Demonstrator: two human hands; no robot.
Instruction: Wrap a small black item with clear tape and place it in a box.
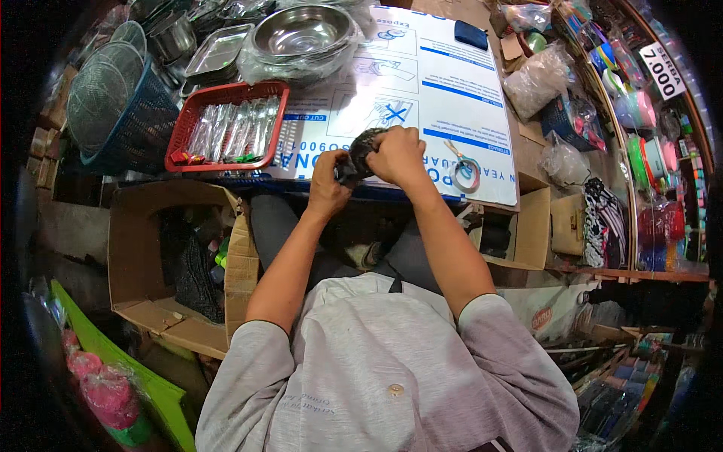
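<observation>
Both my hands are closed round a black, bunched bundle above the near edge of the table. Its texture looks rough or net-like, and I cannot make out its exact kind. My left hand grips the lower left part, fingers curled. On the upper right side, my right hand pinches it with bent fingers. Much of the bundle is hidden by the fingers. To the right of it, a roll of tape lies on the table beside scissors.
A red basket of wrapped spoons sits left of my hands. Steel bowls stand behind it, with a blue basket of strainers farther left. A dark blue pouch lies at the back. A cardboard box stands below left.
</observation>
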